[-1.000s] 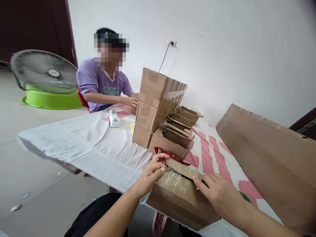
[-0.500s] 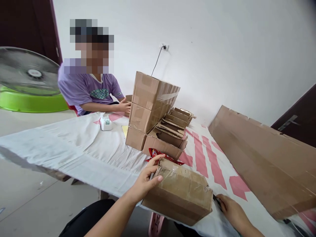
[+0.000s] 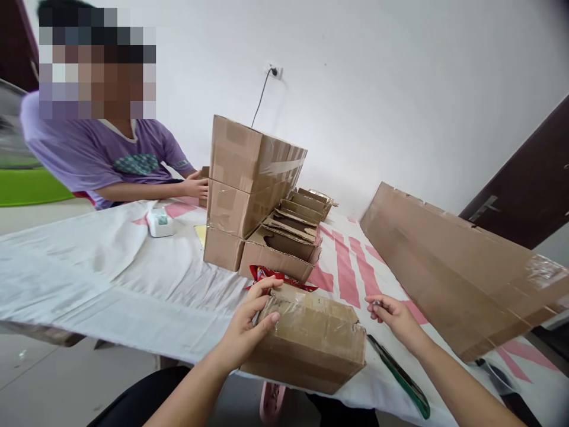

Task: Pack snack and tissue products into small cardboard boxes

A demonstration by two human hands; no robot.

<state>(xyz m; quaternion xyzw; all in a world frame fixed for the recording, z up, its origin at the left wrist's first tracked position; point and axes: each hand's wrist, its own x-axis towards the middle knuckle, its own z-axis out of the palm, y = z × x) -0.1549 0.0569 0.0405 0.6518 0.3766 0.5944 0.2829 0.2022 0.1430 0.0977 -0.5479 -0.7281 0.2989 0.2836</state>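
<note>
A taped cardboard box (image 3: 315,338) lies at the table's front edge. My left hand (image 3: 255,314) rests on its left end, fingers apart, thumb on top. To the right of the box, my right hand (image 3: 391,314) is raised over the cloth with a small shiny thing (image 3: 377,303) pinched at the fingertips, too small to name. A green utility knife (image 3: 402,376) lies on the cloth between the box and my right forearm. Behind the box is a red packet (image 3: 267,274), partly hidden by my left fingers.
Stacked closed boxes (image 3: 235,154) and a row of open boxes (image 3: 280,252) stand mid-table. A person (image 3: 133,160) sits at the left. A white device (image 3: 160,223) lies near them. A long cardboard panel (image 3: 453,267) stands at the right. Black-handled object (image 3: 502,379) sits front right.
My right hand has let go of the knife, which now lies on the cloth, and has moved up and away from the box. The whole view has shifted to the right.
</note>
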